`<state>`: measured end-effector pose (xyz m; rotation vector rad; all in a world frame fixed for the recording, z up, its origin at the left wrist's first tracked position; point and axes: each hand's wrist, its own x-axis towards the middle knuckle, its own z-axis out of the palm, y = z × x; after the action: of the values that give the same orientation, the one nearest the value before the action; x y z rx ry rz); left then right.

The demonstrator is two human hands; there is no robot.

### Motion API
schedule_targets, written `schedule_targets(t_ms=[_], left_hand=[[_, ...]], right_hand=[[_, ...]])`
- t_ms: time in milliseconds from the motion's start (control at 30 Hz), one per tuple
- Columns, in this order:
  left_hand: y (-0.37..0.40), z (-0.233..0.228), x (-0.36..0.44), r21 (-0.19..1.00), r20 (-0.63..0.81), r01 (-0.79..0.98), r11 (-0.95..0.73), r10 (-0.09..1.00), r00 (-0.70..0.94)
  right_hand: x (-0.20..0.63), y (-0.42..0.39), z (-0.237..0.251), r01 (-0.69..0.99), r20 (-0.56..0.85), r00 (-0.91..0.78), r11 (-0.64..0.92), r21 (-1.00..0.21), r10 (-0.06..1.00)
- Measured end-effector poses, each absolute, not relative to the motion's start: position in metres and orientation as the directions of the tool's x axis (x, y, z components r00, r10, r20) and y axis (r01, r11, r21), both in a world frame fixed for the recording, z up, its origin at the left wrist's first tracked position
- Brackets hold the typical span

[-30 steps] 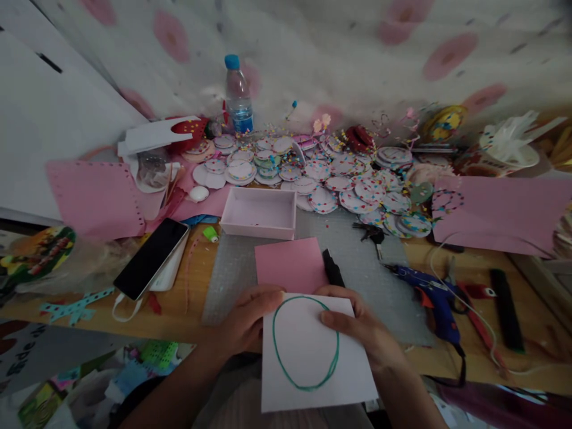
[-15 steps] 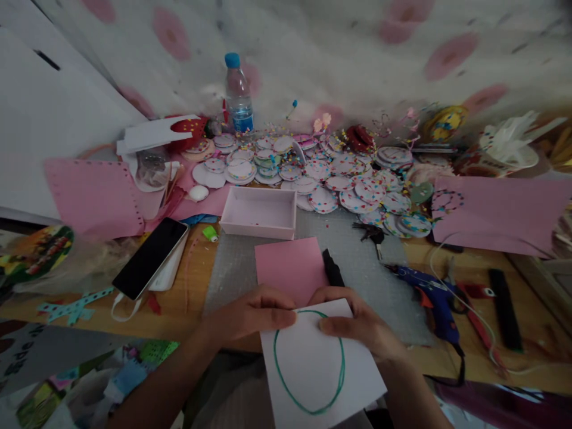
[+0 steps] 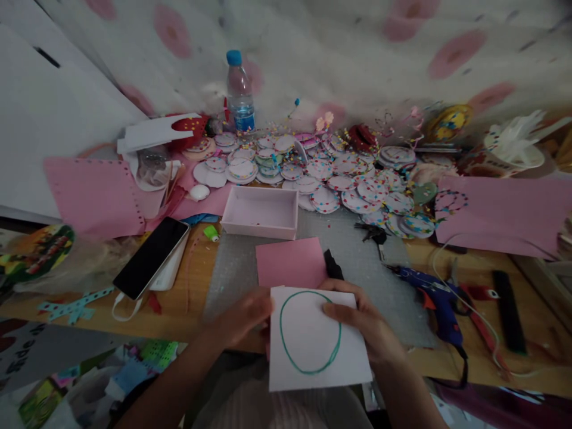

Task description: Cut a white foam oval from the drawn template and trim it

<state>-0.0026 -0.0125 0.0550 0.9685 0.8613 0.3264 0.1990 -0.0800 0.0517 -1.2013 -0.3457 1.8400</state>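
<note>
A white sheet of paper with a green drawn circle sits in front of me at the near table edge. My right hand grips its right edge, thumb on top. At the sheet's left edge my left hand rests, blurred, fingers behind or beside the paper. Just beyond lies a pink square of paper on a grey cutting mat. A black marker lies beside the pink square, close to my right fingers.
A pink open box stands past the mat. Several confetti-dotted round discs and a water bottle fill the back. A phone lies left. A blue glue gun and cables lie right. Pink sheets flank both sides.
The white sheet has turned back to nearly square and risen slightly. My left hand slid from on top of the sheet's upper left to its left edge.
</note>
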Motion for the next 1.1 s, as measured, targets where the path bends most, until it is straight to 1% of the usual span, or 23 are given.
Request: schedule_targets(t_ms=[100,367,433,533,600,633,700,767,800,1000,1067,1100], left_hand=[[-0.016,0.057,-0.008,0.806,-0.478,0.132,0.577,0.503,0.721],[-0.021,0.058,-0.008,0.738,-0.474,0.048,0.673,0.467,0.746],[-0.022,0.057,-0.005,0.74,-0.477,0.048,0.671,0.473,0.741],[-0.02,0.057,0.001,0.75,-0.517,0.055,0.659,0.533,0.67],[-0.018,0.058,0.003,0.767,-0.518,0.061,0.638,0.561,0.646],[-0.016,0.059,0.003,0.78,-0.503,0.079,0.62,0.547,0.669],[-0.014,0.063,0.001,0.808,-0.461,0.141,0.572,0.466,0.755],[-0.013,0.065,-0.003,0.825,-0.434,0.186,0.533,0.389,0.813],[-0.013,0.065,-0.005,0.827,-0.428,0.189,0.529,0.377,0.821],[-0.022,0.051,-0.006,0.806,-0.384,0.094,0.585,0.395,0.834],[-0.019,0.049,-0.007,0.779,-0.417,0.108,0.617,0.382,0.825],[-0.016,0.049,-0.008,0.768,-0.446,0.13,0.626,0.379,0.811]], right_hand=[[0.198,-0.081,0.052,-0.511,-0.594,-0.132,-0.568,-0.645,0.793],[0.194,-0.082,0.058,-0.552,-0.598,-0.073,-0.532,-0.642,0.798],[0.194,-0.082,0.058,-0.555,-0.605,-0.06,-0.53,-0.641,0.794],[0.191,-0.081,0.055,-0.554,-0.617,-0.076,-0.547,-0.628,0.784],[0.189,-0.08,0.051,-0.582,-0.629,-0.051,-0.535,-0.613,0.776],[0.188,-0.08,0.05,-0.603,-0.635,-0.021,-0.517,-0.608,0.772],[0.187,-0.08,0.047,-0.632,-0.64,0.044,-0.474,-0.613,0.767],[0.188,-0.08,0.046,-0.631,-0.632,0.072,-0.456,-0.628,0.771],[0.189,-0.081,0.046,-0.626,-0.626,0.069,-0.455,-0.633,0.777],[0.188,-0.084,0.045,-0.656,-0.617,0.051,-0.44,-0.614,0.785],[0.187,-0.086,0.042,-0.619,-0.607,0.055,-0.45,-0.644,0.793],[0.188,-0.087,0.04,-0.559,-0.585,0.062,-0.458,-0.692,0.809]])
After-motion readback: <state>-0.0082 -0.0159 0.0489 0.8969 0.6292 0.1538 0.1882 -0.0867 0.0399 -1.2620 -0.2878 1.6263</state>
